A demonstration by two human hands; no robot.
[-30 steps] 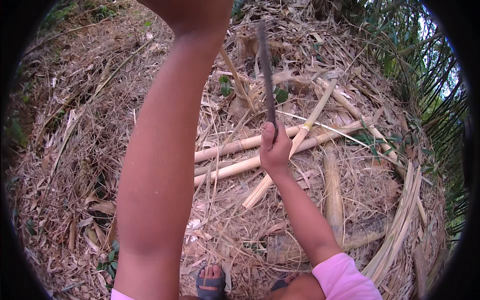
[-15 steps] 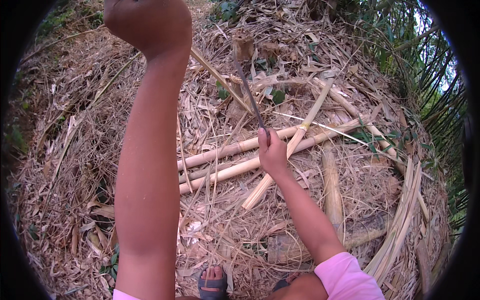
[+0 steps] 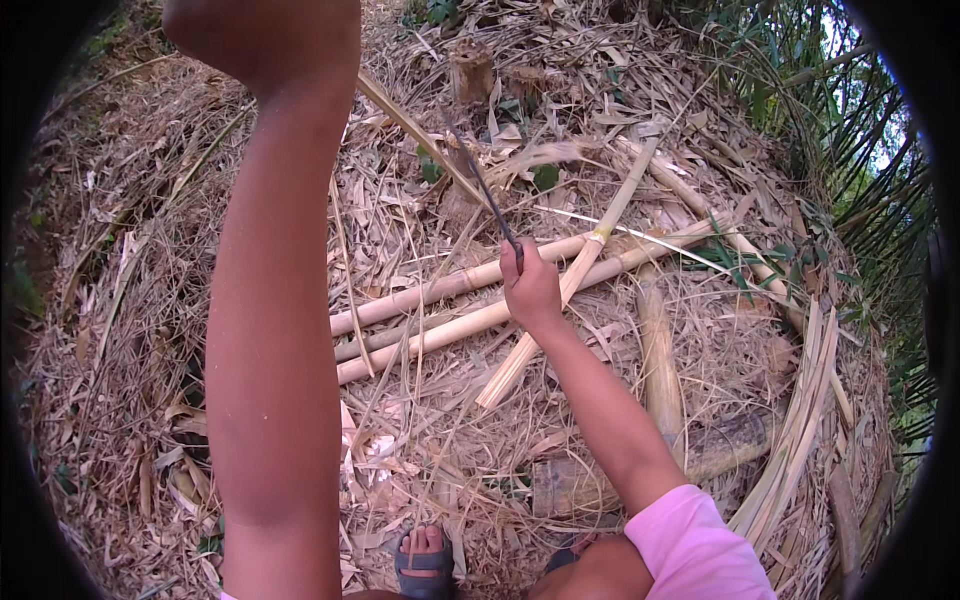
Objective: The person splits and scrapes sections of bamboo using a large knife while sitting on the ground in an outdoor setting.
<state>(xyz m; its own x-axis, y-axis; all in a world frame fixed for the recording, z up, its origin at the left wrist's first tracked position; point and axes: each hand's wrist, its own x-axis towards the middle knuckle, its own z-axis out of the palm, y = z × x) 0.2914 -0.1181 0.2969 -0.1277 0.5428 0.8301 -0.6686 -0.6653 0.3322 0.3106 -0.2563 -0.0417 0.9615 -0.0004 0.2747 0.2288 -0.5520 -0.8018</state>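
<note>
My left hand (image 3: 265, 35) is raised at the top edge, closed in a fist and partly cut off by the frame. A narrow bamboo strip (image 3: 415, 128) runs from behind that wrist down toward the middle, and the fist appears to grip it. My right hand (image 3: 532, 290) is wrapped round the handle of a long dark-bladed knife (image 3: 478, 180). Its blade points up and to the left, crossing close to the strip's lower end; whether they touch I cannot tell. Below the right hand lies a split bamboo piece (image 3: 520, 365), slanting across two bamboo poles (image 3: 440, 335).
Cut stumps (image 3: 470, 72) stand at the far side. A short thick bamboo length (image 3: 660, 360) and a log (image 3: 720, 450) lie at the right, beside a bundle of long pale strips (image 3: 795, 440). Dry leaves cover the ground round my sandalled foot (image 3: 425, 560). Green bamboo (image 3: 860, 190) grows at far right.
The whole view has shifted a little, so the ground and poles sit farther left. The left fist is now higher and more cut off. Both hands keep their grips.
</note>
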